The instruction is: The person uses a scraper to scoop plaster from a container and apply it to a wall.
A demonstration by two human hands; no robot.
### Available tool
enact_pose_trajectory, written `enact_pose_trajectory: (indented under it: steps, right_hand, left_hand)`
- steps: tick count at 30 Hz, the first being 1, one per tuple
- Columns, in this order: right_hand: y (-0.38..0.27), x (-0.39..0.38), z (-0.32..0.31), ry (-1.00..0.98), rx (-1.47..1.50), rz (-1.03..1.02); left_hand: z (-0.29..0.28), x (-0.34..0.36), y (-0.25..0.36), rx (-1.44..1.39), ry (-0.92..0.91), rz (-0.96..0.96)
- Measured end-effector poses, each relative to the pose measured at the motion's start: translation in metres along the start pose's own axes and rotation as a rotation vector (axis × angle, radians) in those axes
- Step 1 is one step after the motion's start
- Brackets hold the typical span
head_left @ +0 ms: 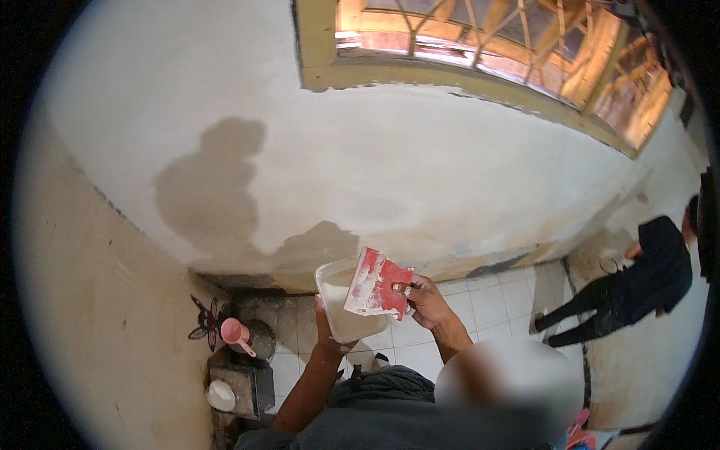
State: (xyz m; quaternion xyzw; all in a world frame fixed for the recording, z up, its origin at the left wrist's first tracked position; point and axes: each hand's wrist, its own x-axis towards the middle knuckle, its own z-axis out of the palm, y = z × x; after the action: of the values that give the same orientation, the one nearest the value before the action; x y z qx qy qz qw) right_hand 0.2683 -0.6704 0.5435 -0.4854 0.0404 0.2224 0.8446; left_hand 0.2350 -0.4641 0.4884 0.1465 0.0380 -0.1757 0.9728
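Note:
My left hand (328, 331) is wrapped round the side and underside of a clear plastic tub (352, 330) with pale, whitish paste in it. In my right hand (427, 304) is a red putty spreader (382, 283), pinched at its edge between thumb and fingers. White paste is smeared over the spreader's face and along its blade edge. From this angle the spreader overlaps the tub's right part and hides some of the paste. Whether the two touch, I cannot tell. Both hands are in front of a whitish wall (397, 172).
A yellowish window frame (375, 73) with a grille is high on the wall. Low at left are a pink dipper (235, 331), a dark round container (262, 341) and a dark box (241, 386) with a white bundle (220, 395). Another person (637, 277) stands at right on white floor tiles (491, 306).

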Motion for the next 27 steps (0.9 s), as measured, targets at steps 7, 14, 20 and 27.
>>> enact_pose_trajectory:
  steps: [7,14,20,27]
  right_hand:
    - [-0.012,0.029,0.019,-0.117,0.06,-0.049]
    - [-0.016,0.064,0.061,-0.033,0.203,-0.304]
    - [-0.064,0.096,0.128,0.348,-0.214,-0.894]
    - [-0.107,0.154,0.123,0.761,-1.574,-1.893]
  left_hand:
    - [-0.017,-0.023,-0.002,-0.029,0.095,0.163]
    - [-0.046,-0.034,0.036,-0.153,-0.047,0.123]
    - [-0.061,-0.048,0.095,-0.006,0.037,0.147]
    - [-0.06,-0.077,0.154,-0.015,0.111,0.182]
